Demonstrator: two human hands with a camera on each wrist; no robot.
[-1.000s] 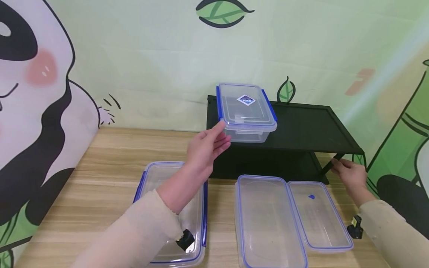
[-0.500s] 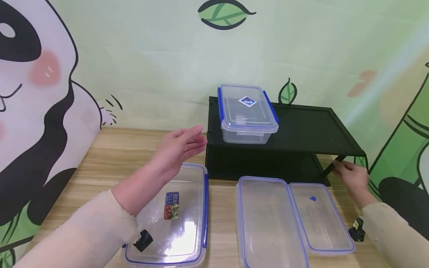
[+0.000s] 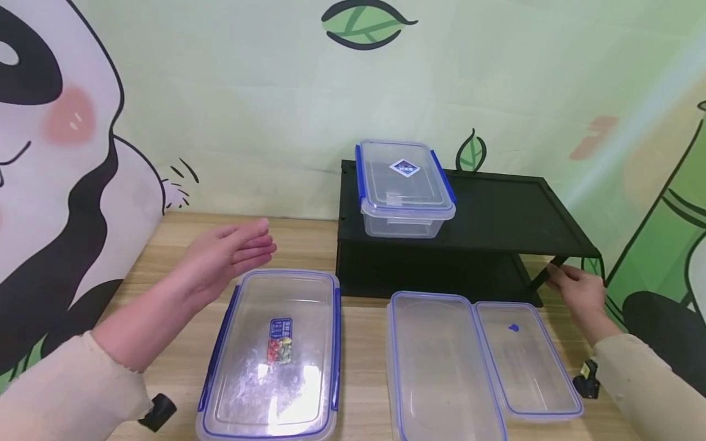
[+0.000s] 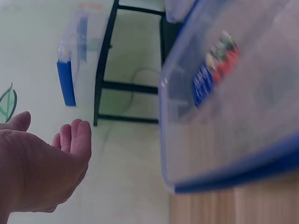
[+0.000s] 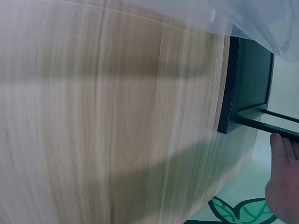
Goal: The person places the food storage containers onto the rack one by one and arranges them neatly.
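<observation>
Black shelf point(image 3: 496, 208), a right-end post point(image 3: 538, 282) against the right fingers point(image 3: 559, 274)

The table point(image 3: 364, 355) is bearing a large box point(image 3: 270, 361) at seven o'clock, containers point(image 3: 447, 367) at five and four, and, at three, a rack point(image 3: 502, 208) supporting a small box point(image 3: 407, 187).

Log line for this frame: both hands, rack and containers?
left hand: holding nothing | right hand: touching rack leg | rack: lidded container on top | table: three more containers nearer camera
</observation>
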